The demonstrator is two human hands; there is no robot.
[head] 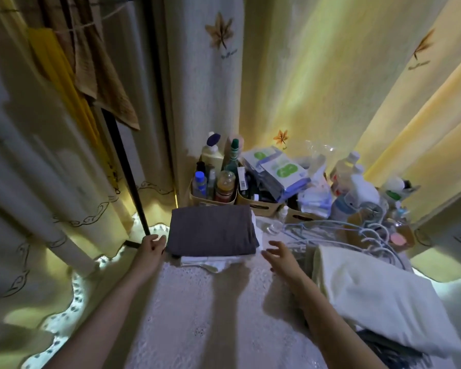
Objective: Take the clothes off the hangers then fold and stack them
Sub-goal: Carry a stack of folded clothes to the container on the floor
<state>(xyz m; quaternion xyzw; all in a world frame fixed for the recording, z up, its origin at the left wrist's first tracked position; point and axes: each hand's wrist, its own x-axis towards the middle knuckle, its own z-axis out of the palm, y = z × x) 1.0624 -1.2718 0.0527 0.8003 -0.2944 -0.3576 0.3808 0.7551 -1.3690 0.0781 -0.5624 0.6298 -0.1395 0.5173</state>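
— Though only the head camera looks down here, can you tell what the hands are doing?

— Mostly. The left hand (pixel 151 245) rests against the near left corner of the folded dark grey garment (pixel 213 230), fingers curled at its edge; whether it actually grips the cloth I cannot tell, since the fingertips are hidden behind the fold. The right hand (pixel 281 255) hovers just right of the stack, fingers spread, holding nothing.

— And the stack?

— The grey garment lies on top of folded white clothes (pixel 210 262), of which only the front edge peeks out, so their number is unclear. They sit on a white lace tablecloth (pixel 197 315).

— Hangers?

— A tangle of pale hangers (pixel 330 230) lies to the right, behind the right hand; they overlap too much to count. A cream pillow (pixel 378 294) covers their near ends and some dark fabric at the bottom right, cut off by the frame.

— Further back?

— Baskets of bottles and packets (pixel 250 182), blurred on the right. At upper left, a yellow cloth (pixel 64 89) and a brown towel (pixel 104 83) hang on a line, their tops out of frame.
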